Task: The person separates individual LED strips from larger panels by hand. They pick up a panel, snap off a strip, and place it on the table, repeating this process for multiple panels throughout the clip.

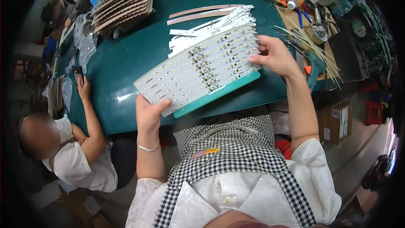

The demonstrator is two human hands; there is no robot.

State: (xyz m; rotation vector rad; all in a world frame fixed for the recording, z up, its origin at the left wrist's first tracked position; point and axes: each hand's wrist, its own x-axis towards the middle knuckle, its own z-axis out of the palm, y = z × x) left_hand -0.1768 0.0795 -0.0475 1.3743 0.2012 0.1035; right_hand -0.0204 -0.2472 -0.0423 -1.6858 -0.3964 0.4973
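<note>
White panel [198, 69] of LED strips — rows of yellow dots (dark parts mid-way) — you grip with left hand [148, 114] and right hand [276, 55], closed on opposite ends.

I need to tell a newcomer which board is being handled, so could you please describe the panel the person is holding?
Start at the dark green table and look at its near edge. There the left hand and right hand grip opposite ends of a wide white LED panel, dotted with rows of small yellow chips, above a teal tray. Unlike the narrow loose strips behind, it is one whole sheet.
</note>
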